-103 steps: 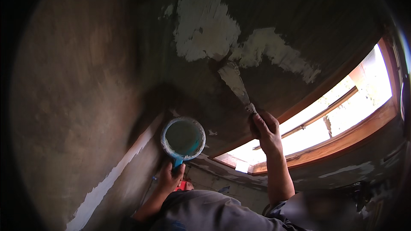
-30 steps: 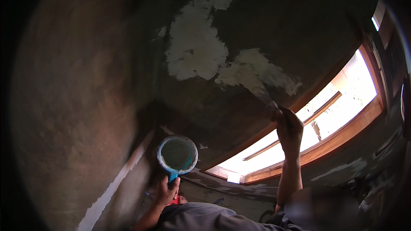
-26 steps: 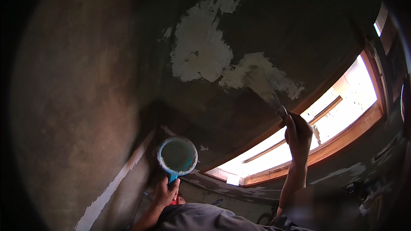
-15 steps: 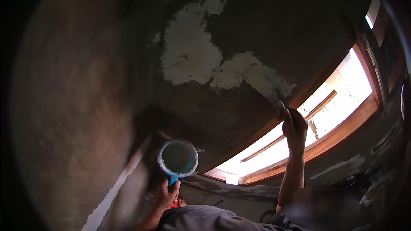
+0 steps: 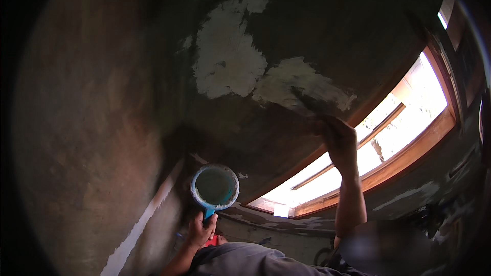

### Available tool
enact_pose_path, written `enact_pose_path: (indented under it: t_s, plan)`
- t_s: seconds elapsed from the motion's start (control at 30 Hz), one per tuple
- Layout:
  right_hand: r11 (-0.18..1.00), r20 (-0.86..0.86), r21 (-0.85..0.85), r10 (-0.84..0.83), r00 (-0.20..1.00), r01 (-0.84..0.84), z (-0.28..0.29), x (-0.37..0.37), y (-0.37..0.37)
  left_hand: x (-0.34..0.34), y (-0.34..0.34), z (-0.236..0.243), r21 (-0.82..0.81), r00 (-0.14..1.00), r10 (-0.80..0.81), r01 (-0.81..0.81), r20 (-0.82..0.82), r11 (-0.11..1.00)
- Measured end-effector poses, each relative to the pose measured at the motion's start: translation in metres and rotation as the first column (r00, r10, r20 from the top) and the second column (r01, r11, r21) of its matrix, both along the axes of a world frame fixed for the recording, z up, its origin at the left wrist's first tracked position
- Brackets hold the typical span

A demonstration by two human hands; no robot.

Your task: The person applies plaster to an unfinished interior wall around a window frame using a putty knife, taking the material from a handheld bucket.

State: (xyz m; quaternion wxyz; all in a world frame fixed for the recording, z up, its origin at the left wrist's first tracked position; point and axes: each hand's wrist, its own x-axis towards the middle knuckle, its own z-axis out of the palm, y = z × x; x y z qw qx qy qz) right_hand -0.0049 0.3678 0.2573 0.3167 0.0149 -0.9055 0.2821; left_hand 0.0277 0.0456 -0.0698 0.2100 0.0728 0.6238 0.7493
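Note:
My left hand (image 5: 200, 231) is closed around the handle of a round blue dipper (image 5: 210, 208), its rim smeared with pale paste. Its inside looks grey-green and shaded. My right hand (image 5: 337, 138) is raised by the window, fingers closed on what looks like a putty knife (image 5: 307, 103); its dark blade is hard to make out. The blade lies at the lower edge of a pale filler patch (image 5: 291, 79) on the dark wall (image 5: 317, 36). A larger pale patch (image 5: 225, 51) adjoins it on the left.
A bright window (image 5: 409, 99) with a wooden frame (image 5: 409, 174) is right of my raised arm. At left, a brownish wall (image 5: 87, 112) has a pale strip (image 5: 138, 227) along its lower corner. Something red (image 5: 212, 241) shows beside my left wrist.
My right hand has moved left and slightly up with the putty knife, along the filler patch. Its wrist is now bent leftward. My left hand and the dipper stay almost in place.

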Motion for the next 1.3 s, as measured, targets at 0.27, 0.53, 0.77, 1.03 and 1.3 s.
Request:
enact_pose_path:
  t_s: [0.27,0.53,0.77,1.03,1.3]
  plan:
    - [0.985,0.177,0.170,-0.023,0.984,-0.007,0.084,0.031,0.011,0.004,0.000,0.008,-0.045,0.999,0.010,-0.008,0.044,0.999]
    - [0.852,0.104,0.515,0.041,0.994,-0.089,0.088,-0.013,-0.033,-0.001,0.002,0.002,0.019,1.000,-0.009,0.009,0.021,1.000]
    - [0.847,0.186,0.530,-0.170,0.968,0.047,0.169,0.021,-0.029,0.002,0.000,0.009,-0.025,1.000,0.000,0.000,0.027,1.000]
    - [0.874,0.312,0.475,-0.059,0.948,-0.102,0.117,-0.004,-0.051,0.001,-0.002,0.011,0.016,1.000,0.007,-0.007,0.026,1.000]
    - [0.856,0.197,0.516,-0.098,0.976,-0.019,0.163,0.022,-0.015,0.002,-0.005,0.011,-0.037,1.000,0.028,-0.028,0.003,0.999]
